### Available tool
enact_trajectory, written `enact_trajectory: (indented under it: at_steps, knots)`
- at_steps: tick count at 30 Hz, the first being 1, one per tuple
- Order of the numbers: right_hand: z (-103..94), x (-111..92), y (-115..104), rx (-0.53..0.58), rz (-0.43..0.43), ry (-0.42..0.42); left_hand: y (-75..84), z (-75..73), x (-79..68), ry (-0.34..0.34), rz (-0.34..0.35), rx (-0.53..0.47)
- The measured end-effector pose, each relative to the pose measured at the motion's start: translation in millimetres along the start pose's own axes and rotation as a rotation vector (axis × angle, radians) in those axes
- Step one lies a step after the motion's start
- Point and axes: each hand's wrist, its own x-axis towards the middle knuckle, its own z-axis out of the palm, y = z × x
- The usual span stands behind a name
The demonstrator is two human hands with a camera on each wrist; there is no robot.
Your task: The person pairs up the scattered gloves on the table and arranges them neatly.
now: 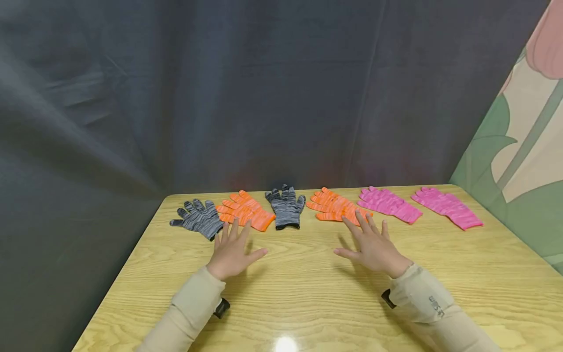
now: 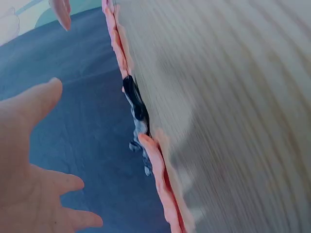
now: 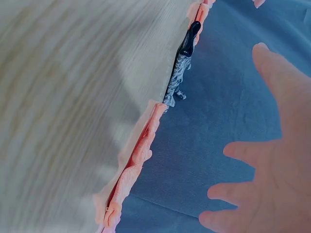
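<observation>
Both hands hover over the table with fingers spread and hold nothing. My left hand (image 1: 231, 255) is nearest to the left grey glove (image 1: 200, 218) and the left orange glove (image 1: 245, 210). My right hand (image 1: 374, 247) is just in front of the right orange glove (image 1: 334, 204), its fingertips overlapping the cuff in the head view. Between the two orange gloves lies another grey glove (image 1: 287, 208) with a black cuff. Two pink gloves, one nearer (image 1: 389, 204) and one farther right (image 1: 447, 207), lie flat with fingers pointing back. In the left wrist view an orange glove (image 2: 160, 179) shows edge-on.
The wooden table (image 1: 299, 278) carries the gloves in a row along its back edge. A dark curtain (image 1: 286, 98) hangs behind and to the left. On the right stands a panel with a flower pattern (image 1: 528, 161).
</observation>
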Motion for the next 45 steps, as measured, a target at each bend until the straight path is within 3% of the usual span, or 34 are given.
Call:
enact_trajectory:
  at_steps: [11, 17, 26, 36, 45]
  knots:
    - [2.0, -2, -1, 0.037, 0.011, -0.024, -56.3, -15.3, 10.9, 0.005, -0.111, 0.006]
    - [1.5, -3, 1, 0.013, 0.005, -0.021, -73.5, -26.3, 16.0, 0.016, -0.150, 0.037]
    - [0.6, -1, 1, -0.002, 0.000, -0.025, -83.9, -24.8, 22.1, 0.002, -0.178, 0.079]
    - [0.7, -1, 0, 0.021, -0.006, -0.021, -80.9, -29.4, 19.9, 0.005, -0.193, 0.175]
    - [-0.4, -2, -2, 0.037, -0.015, -0.038, -82.4, -33.9, 18.0, -0.008, -0.247, 0.167]
